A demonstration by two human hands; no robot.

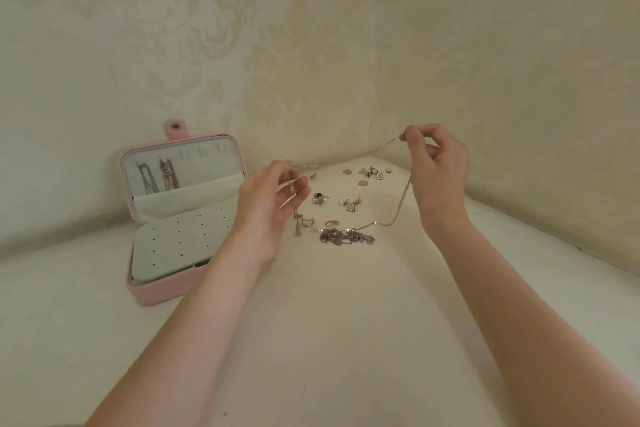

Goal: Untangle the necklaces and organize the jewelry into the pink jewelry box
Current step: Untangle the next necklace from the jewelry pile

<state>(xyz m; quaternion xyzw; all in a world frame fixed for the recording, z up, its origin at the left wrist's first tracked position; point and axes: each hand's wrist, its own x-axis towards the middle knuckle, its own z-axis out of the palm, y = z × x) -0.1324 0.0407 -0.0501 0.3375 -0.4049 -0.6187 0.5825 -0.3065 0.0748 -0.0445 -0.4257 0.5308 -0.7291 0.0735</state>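
**Head view: two necklaces stowed, one chain in hand, a knot and the earrings still out**

Head camera looks down on a white table set into a corner between two walls of pale patterned wallpaper. The pink jewelry box (pixel 162 293) lies open near the table's left edge, its lid propped against the rear wall. Two necklaces (pixel 157 177) already hang inside the lid, one greyish and one more coppery, with several hooks beside them unused. The white perforated earring panel (pixel 173 246) in the base shows only bare holes, so no earrings appear to be placed yet.

The right hand (pixel 438 166), raised near the back corner of the table, pinches a thin silver chain (pixel 401 199) between thumb and forefinger. From there the chain droops to the tabletop and runs into the tangled heap of chains (pixel 348 237) lying in the middle of the table (whether it is still knotted into that heap is too fine to tell). Another strand runs leftward from the pinch toward the left hand (pixel 273 201), whose fingers are loosely curled with the tips together on something small and thin; it looks like the other end of the chain, though I cannot be certain.

Loose earrings (pixel 349 203) and small pieces are scattered toward the back corner, all well apart from the box.

By my reckoning the job is under halfway: this chain, the heap and every earring remain.

No brand, label or legible writing shows anywhere; the strap carries only a plain metal snap (pixel 175 126).
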